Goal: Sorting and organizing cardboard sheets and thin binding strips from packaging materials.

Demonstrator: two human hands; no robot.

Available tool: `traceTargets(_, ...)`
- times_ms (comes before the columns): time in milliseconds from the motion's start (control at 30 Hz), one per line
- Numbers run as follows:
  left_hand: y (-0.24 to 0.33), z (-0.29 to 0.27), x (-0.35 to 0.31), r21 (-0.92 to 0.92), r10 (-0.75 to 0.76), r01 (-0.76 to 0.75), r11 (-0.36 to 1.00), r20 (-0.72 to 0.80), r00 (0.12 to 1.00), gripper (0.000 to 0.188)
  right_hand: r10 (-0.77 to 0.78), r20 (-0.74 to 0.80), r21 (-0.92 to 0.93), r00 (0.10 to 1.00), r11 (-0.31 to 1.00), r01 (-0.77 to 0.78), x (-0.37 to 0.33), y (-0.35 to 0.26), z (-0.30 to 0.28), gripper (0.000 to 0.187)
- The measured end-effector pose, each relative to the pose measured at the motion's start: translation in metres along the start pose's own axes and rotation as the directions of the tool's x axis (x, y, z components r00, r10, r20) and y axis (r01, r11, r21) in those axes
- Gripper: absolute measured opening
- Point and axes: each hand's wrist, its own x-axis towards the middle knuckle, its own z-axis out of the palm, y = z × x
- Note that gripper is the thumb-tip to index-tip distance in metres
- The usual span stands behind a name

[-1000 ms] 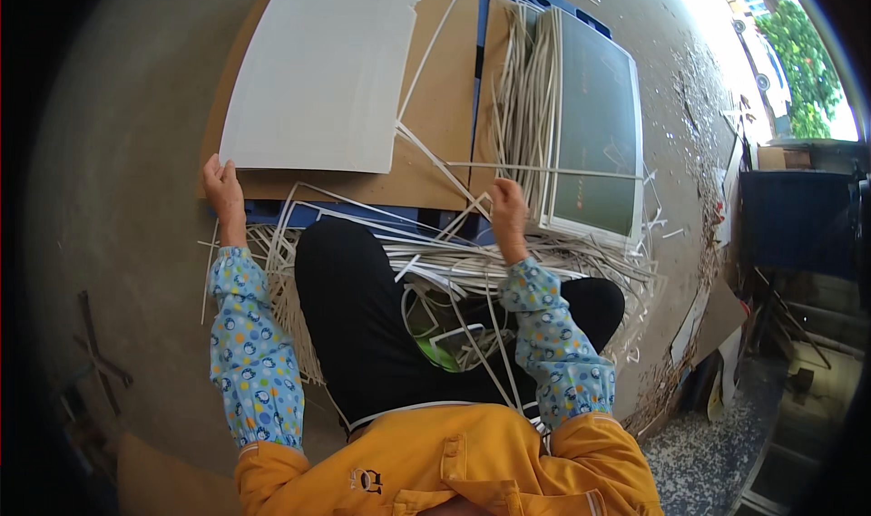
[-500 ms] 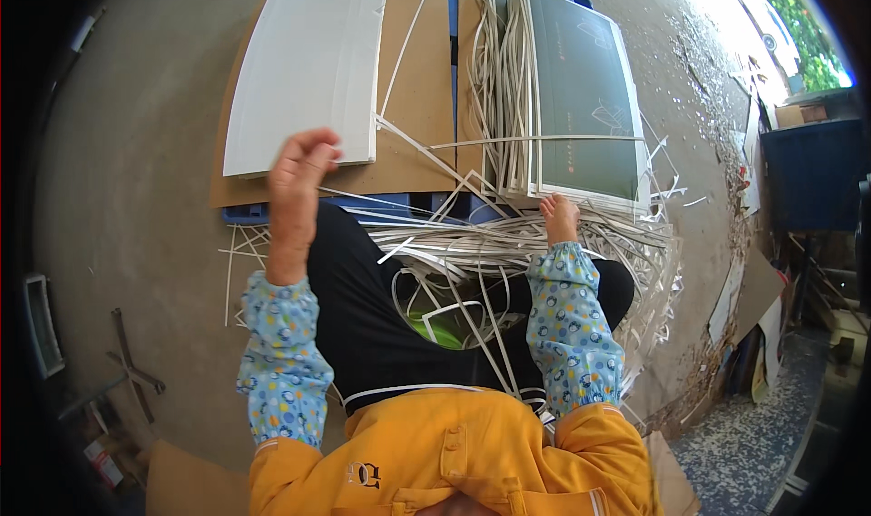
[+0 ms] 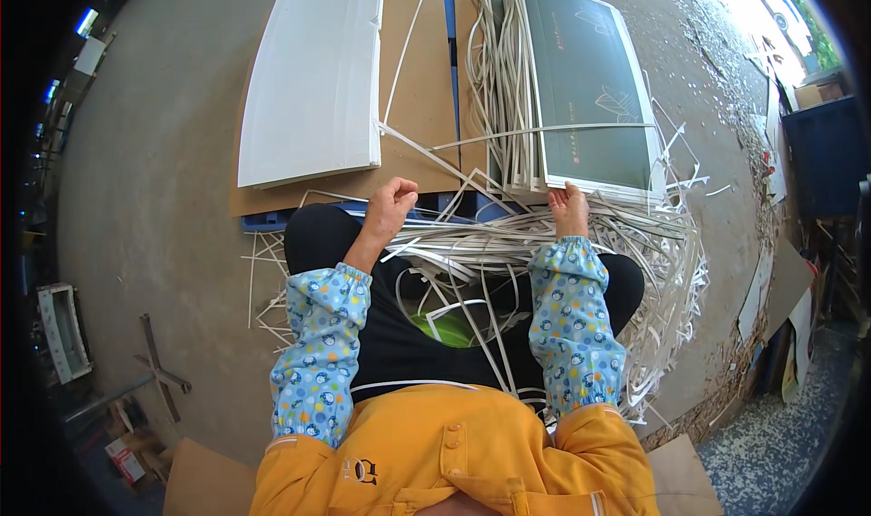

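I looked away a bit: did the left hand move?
Yes. The left hand moved right, from the brown cardboard's near left corner to past the middle of its near edge.

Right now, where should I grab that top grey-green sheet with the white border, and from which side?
Probably pinch the grey-green sheet by its near white edge, coming from the person's side. It lies flat, and that edge faces the person, with the right hand right at it. A pale strip crosses farther up, so gripping there looks awkward.
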Motion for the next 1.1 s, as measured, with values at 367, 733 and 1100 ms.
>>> traceTargets(367, -0.007, 0.005, 0.002, 0.298, 0.117, -0.123, 0.946, 0.037, 0.992, 0.019, 0.042, -0.045, 0.146, 0.998, 0.989, -0.035, 0.006, -0.003, 0.003, 0.015)
traceTargets(733, -0.002, 0.007, 0.0, 0.388, 0.123, -0.145, 0.91, 0.08, 0.989, 0.019, 0.089, -0.006, 0.354, 0.996, 0.932, -0.081, 0.018, -0.006, -0.005, 0.018)
traceTargets(1100, 0.003, 0.006, -0.002, 0.442, 0.097, -0.141, 0.886, 0.121, 0.988, 0.02, 0.073, 0.019, 0.33, 0.997, 0.941, -0.075, 0.015, -0.015, 0.003, 0.025)
